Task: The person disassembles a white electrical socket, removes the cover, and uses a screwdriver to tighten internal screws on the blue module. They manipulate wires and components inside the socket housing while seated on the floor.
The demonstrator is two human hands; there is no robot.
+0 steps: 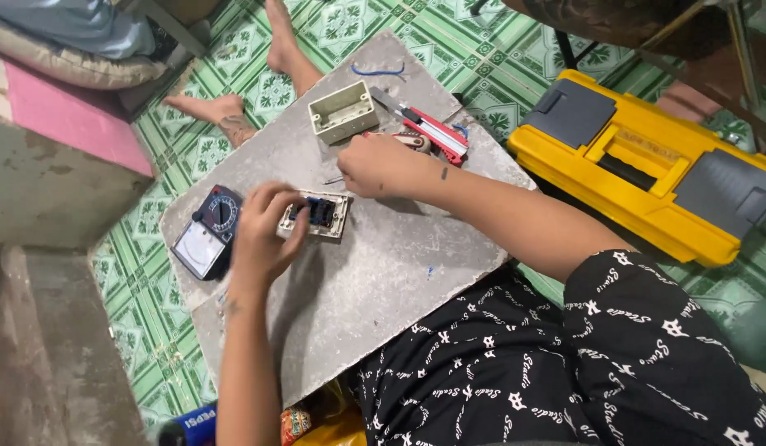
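A cream switch plate (325, 216) with a dark blue insert lies on a grey board (383, 272). My left hand (263, 235) grips its left end. Beside its upper right edge my right hand (381, 165) is closed on a thin screwdriver (333, 179), whose metal tip sticks out to the left. A dark blue multimeter (208, 233) with a white dial face lies just left of my left hand.
A cream wall box (343, 111), a red and grey utility knife (432, 130) and a blue wire (376, 72) lie at the board's far end. A yellow toolbox (647, 165) stands to the right on green patterned tiles. Another person's bare feet (234, 107) rest beyond the board.
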